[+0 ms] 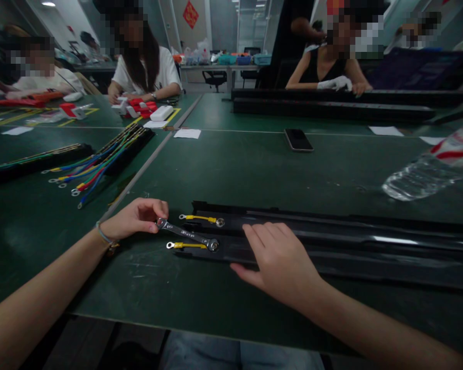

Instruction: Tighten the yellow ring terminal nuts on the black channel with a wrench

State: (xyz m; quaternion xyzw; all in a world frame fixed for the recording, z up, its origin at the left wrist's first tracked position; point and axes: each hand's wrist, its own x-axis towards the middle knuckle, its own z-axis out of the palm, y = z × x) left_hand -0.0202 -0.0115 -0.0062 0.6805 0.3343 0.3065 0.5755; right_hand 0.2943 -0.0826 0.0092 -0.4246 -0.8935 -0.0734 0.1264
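Note:
My left hand (133, 220) pinches one end of a silver wrench (187, 234) between thumb and fingers. The wrench's other end sits round a bolt on the nearer of two long black bars (355, 263). My right hand (280, 257) lies over that nearer bar, thumb at its front edge and fingers spread across its top, gripping it. A short yellow wire with a ring terminal (187, 245) runs from the wrench end past the bar's left end. A second yellow wire (200, 219) is fastened to a bolt on the farther bar (370, 231).
A bundle of coloured wires with ring terminals (96, 169) lies at left. Beyond the bars are a phone (298, 140) and, at right, a plastic bottle (428, 167) on its side. People sit across the green table (216, 169), near red-and-white parts (139, 108) and more black bars (332, 108).

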